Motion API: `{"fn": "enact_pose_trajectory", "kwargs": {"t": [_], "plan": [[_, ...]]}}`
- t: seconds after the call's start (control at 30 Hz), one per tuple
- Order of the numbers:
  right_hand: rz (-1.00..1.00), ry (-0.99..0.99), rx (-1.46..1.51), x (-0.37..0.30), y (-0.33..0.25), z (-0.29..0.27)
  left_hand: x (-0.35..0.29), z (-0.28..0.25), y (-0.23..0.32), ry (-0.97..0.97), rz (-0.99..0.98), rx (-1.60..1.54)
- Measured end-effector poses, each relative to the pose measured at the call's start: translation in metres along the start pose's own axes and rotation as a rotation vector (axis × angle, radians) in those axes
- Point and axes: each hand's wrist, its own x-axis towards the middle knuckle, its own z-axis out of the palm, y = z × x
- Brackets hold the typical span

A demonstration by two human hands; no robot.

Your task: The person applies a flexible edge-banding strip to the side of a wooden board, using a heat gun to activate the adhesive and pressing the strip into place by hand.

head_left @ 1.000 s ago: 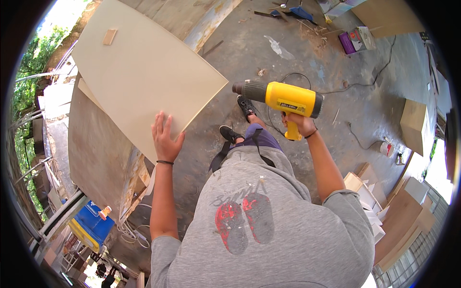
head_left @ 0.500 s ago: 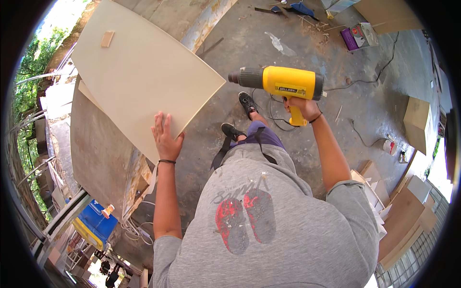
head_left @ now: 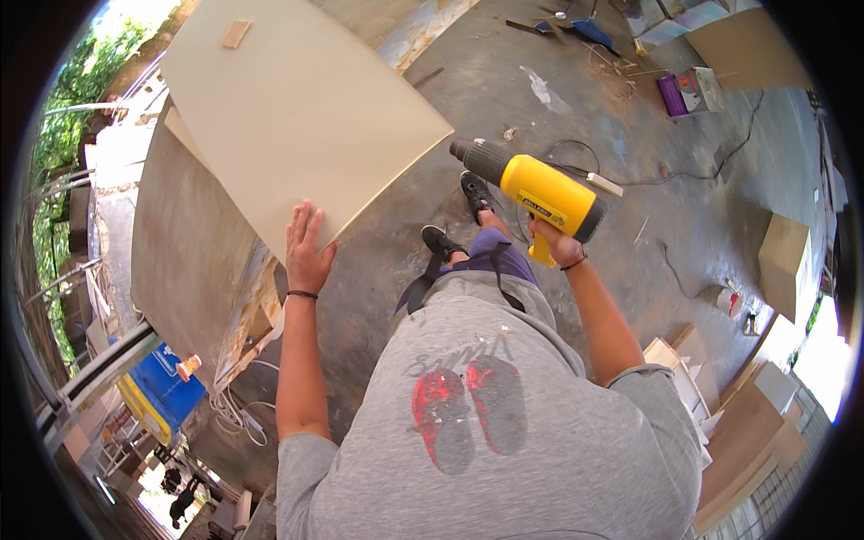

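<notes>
My right hand (head_left: 553, 243) grips the handle of a yellow heat gun (head_left: 544, 193). Its black nozzle points up and left, close to the right corner of a large cream panel (head_left: 297, 117). The panel lies on a brown worktable (head_left: 184, 234) and juts past that table's edge. Flat on the panel's near end rests my left hand (head_left: 309, 247), fingers stretched out. A small tan wooden block (head_left: 236, 34) sits on the panel toward its far end.
A purple box (head_left: 673, 94) and wood scraps lie on the concrete floor at the far right. A dark cord (head_left: 711, 171) runs across the floor. Cut boards (head_left: 742, 441) stack at the lower right. A blue and yellow container (head_left: 162, 391) stands at lower left.
The heat gun has tilted, its rear end dropping lower while the nozzle stays near the panel's corner. The view has shifted slightly; my left hand remains on the panel.
</notes>
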Motion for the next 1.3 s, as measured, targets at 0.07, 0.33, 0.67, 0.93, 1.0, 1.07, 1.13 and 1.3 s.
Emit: {"fn": "enact_pose_trajectory", "kwargs": {"t": [0.07, 0.33, 0.67, 0.93, 1.0, 1.07, 1.13, 1.3], "plan": [[-0.129, -0.022, -0.057, -0.006, 0.012, 0.007, -0.012, -0.003, -0.012, 0.023, 0.008, -0.036], [-0.565, -0.293, -0.701, -0.02, 0.015, 0.054, -0.067, -0.016, -0.054, 0.066, -0.066, 0.04], [-0.602, -0.606, -0.785, 0.003, 0.019, 0.127, -0.135, -0.007, -0.052, 0.336, -0.319, -0.043], [-0.231, -0.793, -0.382, 0.003, 0.011, 0.192, -0.174, 0.01, -0.034, 0.455, -0.527, -0.094], [-0.306, -0.785, -0.513, 0.003, 0.007, 0.2, -0.174, 0.017, -0.026, 0.471, -0.55, -0.116], [-0.385, -0.747, -0.587, 0.004, 0.003, 0.198, -0.171, 0.024, -0.019, 0.49, -0.553, -0.145], [-0.463, -0.684, -0.612, 0.003, 0.003, 0.181, -0.161, 0.027, -0.009, 0.519, -0.558, -0.165], [0.231, -0.446, -0.083, -0.014, -0.021, 0.129, -0.129, 0.03, 0.018, 0.571, -0.506, -0.24]]}}
